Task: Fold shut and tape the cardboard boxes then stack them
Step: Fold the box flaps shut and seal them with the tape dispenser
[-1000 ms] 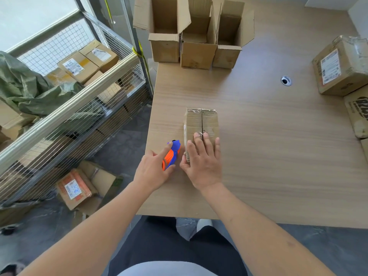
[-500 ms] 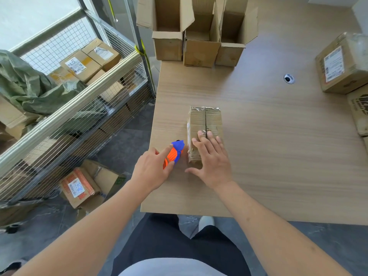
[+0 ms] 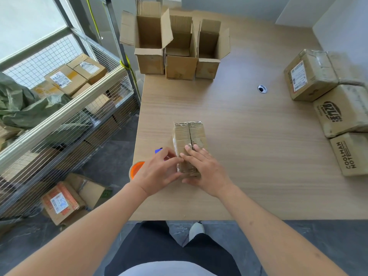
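A small closed cardboard box [image 3: 190,134] lies on the wooden table [image 3: 249,140], its top seam running away from me and clear tape over its far end. My right hand [image 3: 205,170] lies flat on the box's near end with straight fingers. My left hand [image 3: 159,173] covers a blue and orange tape dispenser [image 3: 136,168] and holds it against the box's left near corner, fingertips touching the cardboard. Three cardboard boxes with open flaps [image 3: 180,56] stand in a row at the table's far edge.
Several sealed boxes [image 3: 310,76] are grouped at the table's right edge, beside a cable hole [image 3: 262,89]. A wire cage [image 3: 65,108] full of parcels and green sacks stands left of the table. More boxes [image 3: 59,202] lie on the floor.
My left hand has brought the tape dispenser right, up against the box's near left corner. My right hand stays flat on the box's near end.
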`<state>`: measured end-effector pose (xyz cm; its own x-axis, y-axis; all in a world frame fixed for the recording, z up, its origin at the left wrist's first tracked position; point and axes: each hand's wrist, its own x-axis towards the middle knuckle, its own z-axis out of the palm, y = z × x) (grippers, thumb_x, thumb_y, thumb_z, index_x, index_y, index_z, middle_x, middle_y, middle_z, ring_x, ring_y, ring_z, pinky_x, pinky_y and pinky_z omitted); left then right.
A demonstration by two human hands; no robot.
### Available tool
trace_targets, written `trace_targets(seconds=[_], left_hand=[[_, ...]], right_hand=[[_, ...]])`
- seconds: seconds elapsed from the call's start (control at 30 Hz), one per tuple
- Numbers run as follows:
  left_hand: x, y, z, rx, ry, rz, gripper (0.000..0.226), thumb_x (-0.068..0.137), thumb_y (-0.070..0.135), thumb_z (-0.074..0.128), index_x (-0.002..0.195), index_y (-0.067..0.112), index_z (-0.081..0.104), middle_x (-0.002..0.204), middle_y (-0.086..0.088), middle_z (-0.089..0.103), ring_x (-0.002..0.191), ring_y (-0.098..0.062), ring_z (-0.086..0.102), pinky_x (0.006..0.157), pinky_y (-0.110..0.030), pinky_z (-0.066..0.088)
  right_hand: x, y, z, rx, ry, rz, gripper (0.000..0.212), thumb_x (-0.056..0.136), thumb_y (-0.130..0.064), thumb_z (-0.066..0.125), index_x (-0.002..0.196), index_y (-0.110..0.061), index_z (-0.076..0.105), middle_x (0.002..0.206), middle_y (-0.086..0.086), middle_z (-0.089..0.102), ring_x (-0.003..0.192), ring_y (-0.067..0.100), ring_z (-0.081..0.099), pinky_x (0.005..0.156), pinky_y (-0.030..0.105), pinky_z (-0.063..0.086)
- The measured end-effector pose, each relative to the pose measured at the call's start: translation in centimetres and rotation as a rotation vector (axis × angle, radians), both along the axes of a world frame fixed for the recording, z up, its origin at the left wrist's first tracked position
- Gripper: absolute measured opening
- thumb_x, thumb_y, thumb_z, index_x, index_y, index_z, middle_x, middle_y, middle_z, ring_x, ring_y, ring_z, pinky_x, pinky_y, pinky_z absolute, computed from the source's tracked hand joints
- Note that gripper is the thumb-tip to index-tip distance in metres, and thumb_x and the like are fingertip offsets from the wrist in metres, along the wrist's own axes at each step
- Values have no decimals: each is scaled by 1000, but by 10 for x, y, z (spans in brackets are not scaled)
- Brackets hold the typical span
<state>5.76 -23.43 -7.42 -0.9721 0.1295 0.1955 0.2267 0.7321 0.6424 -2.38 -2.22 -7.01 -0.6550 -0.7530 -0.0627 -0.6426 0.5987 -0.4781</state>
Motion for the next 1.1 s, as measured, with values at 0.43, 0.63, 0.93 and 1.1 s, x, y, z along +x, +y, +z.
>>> trace_targets(seconds=[0.43,0.63,0.93,1.1], left_hand=[[-11,-10,-22,127,-13,-134,21,88,20,81,108,18,81,146,-6,53,141,-11,44,114,-28,39],[-2,0,-17,62,-23,-46,23,86,26,84,106,17,81,150,-4,54,147,-26,42,109,-43,48],[-12,41,8,-147,38,11,23,72,13,92,74,5,70,129,-14,69,125,-35,63,93,-53,59],[-7,56,9,-185,20,84,29,68,5,93,85,-2,70,122,-14,73,125,-42,62,75,-50,63]], right_hand=[[6,-9,-20,-142,220,-133,64,73,-51,87,124,-15,72,145,1,60,137,28,54,115,46,41],[-3,-9,-9,-114,160,-96,68,63,-44,94,120,-15,74,140,0,63,132,28,58,108,48,48],[-24,37,16,-29,140,58,39,77,-28,85,114,-22,75,121,0,67,111,28,64,86,44,56],[-10,32,4,-73,240,-41,22,78,-32,82,93,-21,71,108,-1,65,103,27,61,85,42,52]])
